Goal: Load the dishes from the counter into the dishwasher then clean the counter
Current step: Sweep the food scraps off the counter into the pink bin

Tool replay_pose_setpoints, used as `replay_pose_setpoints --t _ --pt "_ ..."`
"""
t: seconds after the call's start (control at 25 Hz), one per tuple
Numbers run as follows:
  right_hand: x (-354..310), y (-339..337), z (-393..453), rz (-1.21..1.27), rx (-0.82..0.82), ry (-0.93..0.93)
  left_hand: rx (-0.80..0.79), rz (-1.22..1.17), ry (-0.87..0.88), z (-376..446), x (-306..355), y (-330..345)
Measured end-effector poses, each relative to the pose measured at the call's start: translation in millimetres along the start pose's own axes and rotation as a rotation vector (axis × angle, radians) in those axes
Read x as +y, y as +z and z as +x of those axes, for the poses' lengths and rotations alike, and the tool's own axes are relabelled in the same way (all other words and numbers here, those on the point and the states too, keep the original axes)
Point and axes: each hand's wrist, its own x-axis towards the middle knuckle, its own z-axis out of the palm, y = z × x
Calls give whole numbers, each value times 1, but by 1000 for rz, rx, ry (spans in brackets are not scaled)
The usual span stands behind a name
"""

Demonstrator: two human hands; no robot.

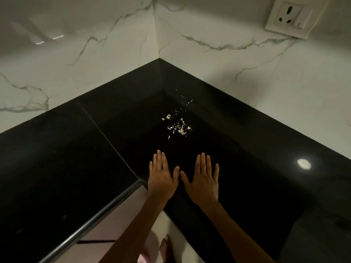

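Counter [247,168]: black, no dishes in view — cleaning step, I judge. Crumbs [177,126]: scattered toward the corner, beyond my fingertips. My left hand [161,175], my right hand [204,179]: flat, fingers straight, holding nothing. Next — sweep the scraps together.

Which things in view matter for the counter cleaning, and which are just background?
Job:
black counter
food scraps scattered near the corner
left hand and right hand, flat, holding nothing

Background:
wall socket
marble wall
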Motion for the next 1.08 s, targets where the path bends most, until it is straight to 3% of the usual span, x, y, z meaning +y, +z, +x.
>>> replay_pose_setpoints --t 0.12,0.4,0.56,0.64,0.72,0.88,1.08 --pt "-15 -2 43 -32 18 87 64 71 -4 49 -6 -3" --pt "-45 -9 135 -61 -10 145 38 32 24 156 -2 -10" --pt "-38 -18 184 -72 -66 -83 21 18 14 181 3 -11" --pt "-17 -31 188 79 -113 -221 5 4 22 179 3 -12" --pt "14 -41 192 244 -52 -155 1 -25 26 180 3 -15" --pt "49 -50 238 -30 22 16 -1 -68 33 182 4 -17" --pt "5 -55 304 -82 -56 -203 28 -61 30 185 4 -16"
